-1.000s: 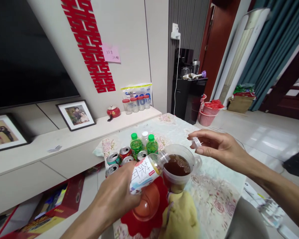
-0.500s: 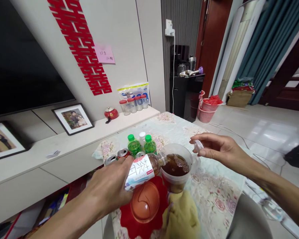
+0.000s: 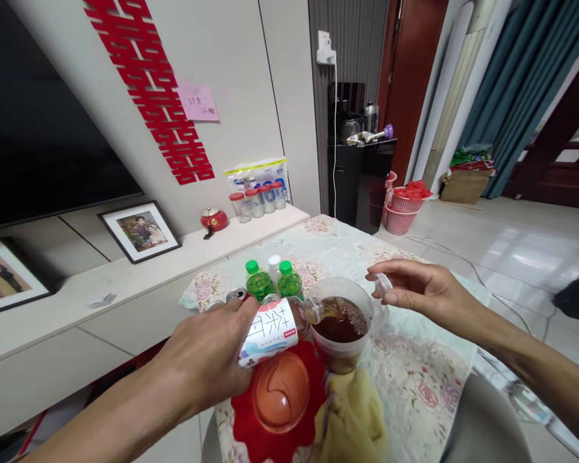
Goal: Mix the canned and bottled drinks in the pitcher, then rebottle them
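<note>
My left hand (image 3: 212, 347) is wrapped round a labelled bottle (image 3: 273, 331), tilted so that its mouth lies over the rim of a clear plastic pitcher (image 3: 342, 350). Brown liquid runs from the bottle into the dark brown liquid (image 3: 340, 325) inside, which has bubbles on top. To the right of the pitcher, my right hand (image 3: 415, 289) pinches a small white cap (image 3: 383, 283) between thumb and fingers. Under the bottle, a round clear dish (image 3: 281, 391) rests on a red scalloped mat (image 3: 251, 437).
Green-capped bottles (image 3: 258, 280) and cans (image 3: 236, 294) stand behind the tilted bottle. A yellow cloth (image 3: 354, 424) lies in front of the pitcher on the flowered tablecloth (image 3: 415, 373). Along the wall, a cabinet (image 3: 197, 257) bears photo frames (image 3: 147, 233), a red pot (image 3: 214, 220) and jars (image 3: 253, 202).
Liquid now streams more visibly from the bottle's mouth. My left hand and the bottle have shifted very slightly left, and the view has moved a little; both grips look the same.
</note>
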Action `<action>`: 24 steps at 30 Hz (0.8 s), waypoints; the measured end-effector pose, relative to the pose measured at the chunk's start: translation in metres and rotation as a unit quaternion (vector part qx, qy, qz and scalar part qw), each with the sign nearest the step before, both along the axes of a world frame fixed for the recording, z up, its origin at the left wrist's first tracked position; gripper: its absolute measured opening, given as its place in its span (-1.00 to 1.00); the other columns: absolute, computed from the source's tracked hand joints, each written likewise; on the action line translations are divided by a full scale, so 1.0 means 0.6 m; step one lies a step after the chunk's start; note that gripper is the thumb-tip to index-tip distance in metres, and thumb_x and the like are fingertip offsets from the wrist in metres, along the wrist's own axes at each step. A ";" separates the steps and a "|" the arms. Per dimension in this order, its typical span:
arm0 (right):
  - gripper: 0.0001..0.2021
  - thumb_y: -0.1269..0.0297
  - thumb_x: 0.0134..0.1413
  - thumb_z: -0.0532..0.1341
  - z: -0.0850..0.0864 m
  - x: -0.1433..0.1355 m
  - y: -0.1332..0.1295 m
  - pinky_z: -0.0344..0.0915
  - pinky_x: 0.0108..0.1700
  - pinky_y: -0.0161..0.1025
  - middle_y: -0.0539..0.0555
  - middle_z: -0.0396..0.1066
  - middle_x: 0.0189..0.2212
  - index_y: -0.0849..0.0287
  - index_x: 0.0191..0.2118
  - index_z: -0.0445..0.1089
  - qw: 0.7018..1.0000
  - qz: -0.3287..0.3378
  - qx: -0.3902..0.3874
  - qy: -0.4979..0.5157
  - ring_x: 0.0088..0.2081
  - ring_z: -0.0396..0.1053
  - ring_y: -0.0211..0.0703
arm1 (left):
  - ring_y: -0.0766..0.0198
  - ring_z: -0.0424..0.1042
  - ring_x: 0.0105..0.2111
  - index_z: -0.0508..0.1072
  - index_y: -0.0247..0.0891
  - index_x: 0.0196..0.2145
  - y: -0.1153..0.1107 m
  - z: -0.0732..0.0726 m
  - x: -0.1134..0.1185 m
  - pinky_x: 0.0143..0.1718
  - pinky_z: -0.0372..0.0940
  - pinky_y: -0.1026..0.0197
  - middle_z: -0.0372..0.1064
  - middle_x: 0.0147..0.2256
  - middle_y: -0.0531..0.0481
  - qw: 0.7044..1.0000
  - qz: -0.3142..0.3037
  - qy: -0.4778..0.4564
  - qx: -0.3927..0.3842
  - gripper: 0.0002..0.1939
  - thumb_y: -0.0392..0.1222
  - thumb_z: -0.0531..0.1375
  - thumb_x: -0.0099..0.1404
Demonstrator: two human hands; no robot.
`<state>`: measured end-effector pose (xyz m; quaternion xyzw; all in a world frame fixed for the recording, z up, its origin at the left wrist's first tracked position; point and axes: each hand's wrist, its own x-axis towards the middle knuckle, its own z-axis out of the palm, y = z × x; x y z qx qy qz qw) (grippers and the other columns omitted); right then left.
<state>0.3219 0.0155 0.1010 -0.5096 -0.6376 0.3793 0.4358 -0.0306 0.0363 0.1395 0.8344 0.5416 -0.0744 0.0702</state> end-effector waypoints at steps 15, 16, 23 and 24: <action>-0.51 -0.12 -0.04 0.49 0.002 0.000 -0.004 0.54 -0.08 0.03 0.11 0.59 -0.14 0.02 -0.03 0.62 1.000 -0.005 -0.012 0.003 -0.18 0.56 0.03 | -0.24 0.55 -0.20 0.42 -0.14 0.04 0.005 0.036 0.025 -0.39 0.25 0.03 0.53 -0.16 -0.23 0.995 -0.017 0.094 -0.003 -0.45 -0.08 0.21 0.04; -0.51 -0.14 -0.04 0.49 0.002 0.000 -0.004 0.54 -0.09 0.03 0.11 0.59 -0.16 0.02 -0.03 0.62 1.000 -0.006 -0.011 0.001 -0.18 0.56 0.04 | -0.23 0.55 -0.21 0.43 -0.15 0.03 0.005 0.039 0.027 -0.39 0.26 0.03 0.53 -0.18 -0.23 0.995 -0.016 0.100 -0.004 -0.45 -0.06 0.21 0.04; -0.51 -0.14 -0.04 0.48 -0.004 0.002 -0.004 0.53 -0.12 0.00 0.11 0.59 -0.16 0.02 -0.03 0.61 1.000 -0.002 -0.017 0.007 -0.18 0.56 0.04 | -0.25 0.55 -0.23 0.43 -0.17 0.01 0.007 0.052 0.040 -0.35 0.31 -0.04 0.51 -0.21 -0.23 0.992 -0.018 0.125 -0.009 -0.47 -0.06 0.22 0.03; -0.51 -0.12 -0.03 0.48 -0.006 0.002 -0.003 0.53 -0.11 -0.01 0.11 0.58 -0.15 0.02 -0.02 0.61 1.000 0.001 -0.022 0.011 -0.17 0.56 0.03 | -0.26 0.55 -0.23 0.43 -0.18 -0.01 0.007 0.052 0.041 -0.34 0.32 -0.05 0.51 -0.21 -0.24 0.991 -0.017 0.130 -0.010 -0.47 -0.07 0.22 0.02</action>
